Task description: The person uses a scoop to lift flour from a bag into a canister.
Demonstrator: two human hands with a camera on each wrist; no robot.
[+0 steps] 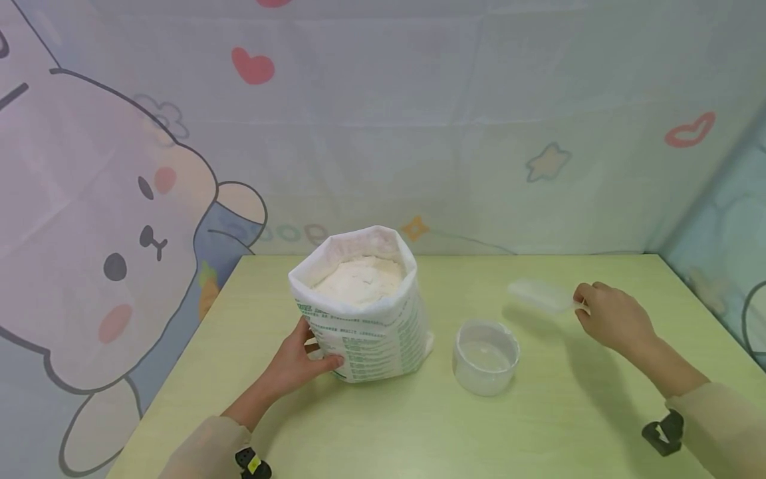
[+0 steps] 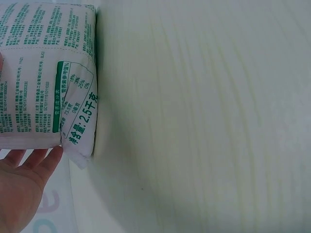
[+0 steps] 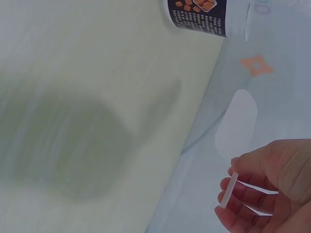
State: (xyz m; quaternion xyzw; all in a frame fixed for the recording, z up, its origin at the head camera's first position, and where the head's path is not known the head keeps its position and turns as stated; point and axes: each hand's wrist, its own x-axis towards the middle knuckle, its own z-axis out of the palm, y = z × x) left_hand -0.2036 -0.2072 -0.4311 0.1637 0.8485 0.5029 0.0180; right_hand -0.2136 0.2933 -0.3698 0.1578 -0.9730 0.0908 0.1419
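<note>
A white bag of flour (image 1: 383,339) with green print stands upright, its top open on pale powder. My left hand (image 1: 302,362) grips its lower left side, thumb on the front and fingers round the edge. In the left wrist view the fingers of the left hand (image 2: 22,189) lie along the bag (image 2: 34,92). My right hand (image 1: 616,319) pinches the handle of a translucent white plastic scoop (image 1: 538,295) above the table. The right wrist view shows the scoop's rounded blade (image 3: 237,124) beyond the fingertips. Between the hands stands an uncovered, translucent round tub (image 1: 486,379).
The tub (image 3: 199,17) bears a dark label with food pictures in the right wrist view. All of this is on a light yellow-green wooden table (image 1: 419,432). Behind it hangs a printed cloth (image 1: 383,133); a dark cable (image 1: 748,319) curves at the far right.
</note>
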